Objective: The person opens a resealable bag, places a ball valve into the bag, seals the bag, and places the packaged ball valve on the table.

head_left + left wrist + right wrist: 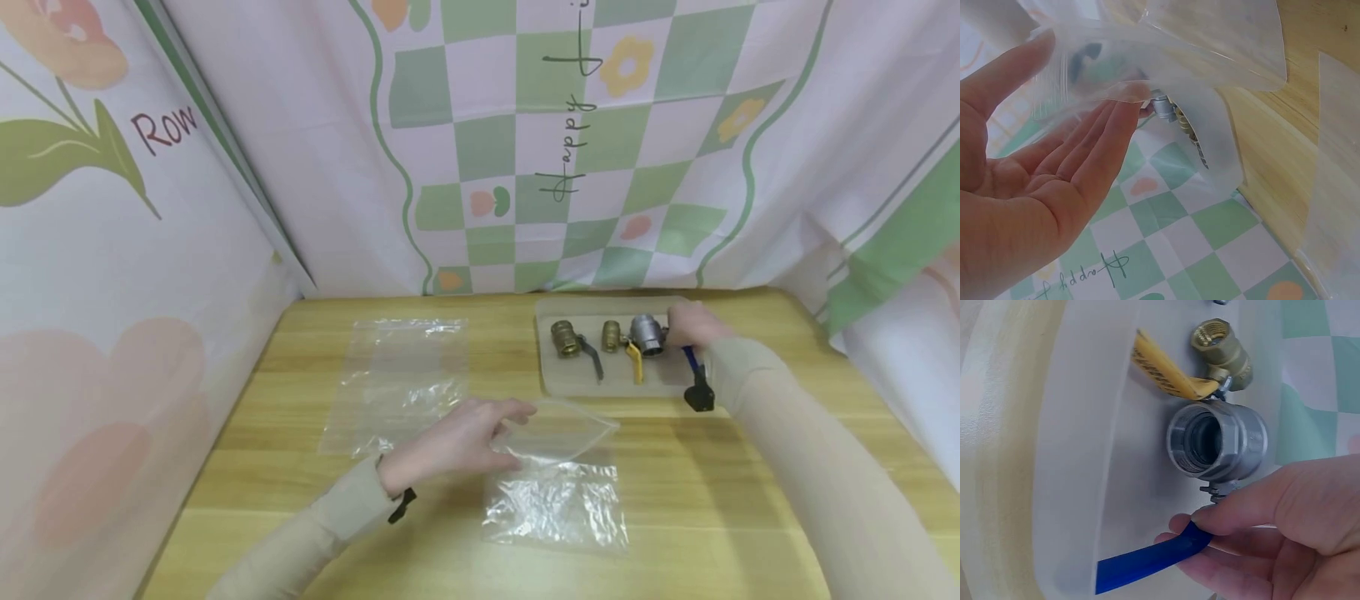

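Currently pinching the blue lever [1154,559] of a silver valve [647,335] between the thumb and fingers of the right hand [693,323], out at the far right of the wooden table [262,467]. Found at the right end of a pale, shallow tray [564,379], just right of a small brass valve [611,336] with a yellow lever [636,364]; impossible to tell whether lifted off the tray's floor. Showing at the tray's left end a larger brass valve [566,339] with a grey lever [592,358]. Nearer and to the left, spreading the left hand [468,437] at the mouth of a clear plastic bag [555,500], with thumb well apart from the extended fingers and touching the film. Gaping at its far end, close to the tray, and lying creased on the table at its near end. Showing farther left a second clear bag [405,383], flat on the wood. Clad in beige sleeves [757,375] on both arms. Backed on the far side by a white cloth [480,150] with green checks, flowers and lettering.
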Tool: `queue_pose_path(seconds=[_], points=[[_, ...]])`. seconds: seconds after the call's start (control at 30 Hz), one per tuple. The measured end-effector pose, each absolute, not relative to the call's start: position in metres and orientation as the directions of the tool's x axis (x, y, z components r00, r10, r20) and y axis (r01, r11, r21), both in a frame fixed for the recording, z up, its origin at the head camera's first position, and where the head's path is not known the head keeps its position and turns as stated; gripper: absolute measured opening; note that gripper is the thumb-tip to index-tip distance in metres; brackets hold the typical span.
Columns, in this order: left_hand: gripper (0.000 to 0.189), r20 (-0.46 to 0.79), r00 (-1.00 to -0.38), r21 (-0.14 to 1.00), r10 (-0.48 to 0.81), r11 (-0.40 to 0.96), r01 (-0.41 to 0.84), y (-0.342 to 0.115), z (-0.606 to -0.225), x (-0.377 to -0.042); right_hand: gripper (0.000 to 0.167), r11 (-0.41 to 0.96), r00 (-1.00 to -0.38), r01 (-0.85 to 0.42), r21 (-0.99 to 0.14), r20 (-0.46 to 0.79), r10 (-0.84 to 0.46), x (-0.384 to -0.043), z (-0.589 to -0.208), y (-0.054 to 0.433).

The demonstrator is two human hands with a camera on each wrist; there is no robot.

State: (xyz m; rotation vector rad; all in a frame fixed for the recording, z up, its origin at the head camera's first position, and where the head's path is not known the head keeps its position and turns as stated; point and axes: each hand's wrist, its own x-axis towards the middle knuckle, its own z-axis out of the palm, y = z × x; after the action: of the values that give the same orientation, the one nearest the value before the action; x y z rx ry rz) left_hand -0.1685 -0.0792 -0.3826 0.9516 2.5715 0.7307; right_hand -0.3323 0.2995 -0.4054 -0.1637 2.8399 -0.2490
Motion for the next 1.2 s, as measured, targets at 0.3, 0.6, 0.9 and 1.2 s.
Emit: queue_pose_path(seconds=[0.3, 0.6, 0.9, 1.2], points=[[0.068, -0.111, -0.740, 0.570, 0.664, 0.652, 0.499, -0.080, -0.383, -0.169, 0.029, 0.949, -0.943, -0.024, -0.316, -0.307, -0.126, -0.334, -0.401, 0.306], [0.066, -0.096, -0.733, 0.587, 0.674, 0.633, 0.505, -0.082, -0.384, -0.169, 0.035, 0.920, -0.915, 0.029, -0.390, -0.382, -0.133, -0.336, -0.393, 0.312], [0.065, -0.071, -0.731, 0.597, 0.679, 0.615, 0.514, -0.083, -0.386, -0.170, 0.046, 0.886, -0.889, 0.061, -0.459, -0.429, -0.160, -0.331, -0.384, 0.312], [0.064, -0.043, -0.715, 0.605, 0.697, 0.588, 0.537, -0.085, -0.387, -0.171, 0.042, 0.888, -0.931, 0.008, -0.461, -0.328, -0.162, -0.325, -0.382, 0.307]])
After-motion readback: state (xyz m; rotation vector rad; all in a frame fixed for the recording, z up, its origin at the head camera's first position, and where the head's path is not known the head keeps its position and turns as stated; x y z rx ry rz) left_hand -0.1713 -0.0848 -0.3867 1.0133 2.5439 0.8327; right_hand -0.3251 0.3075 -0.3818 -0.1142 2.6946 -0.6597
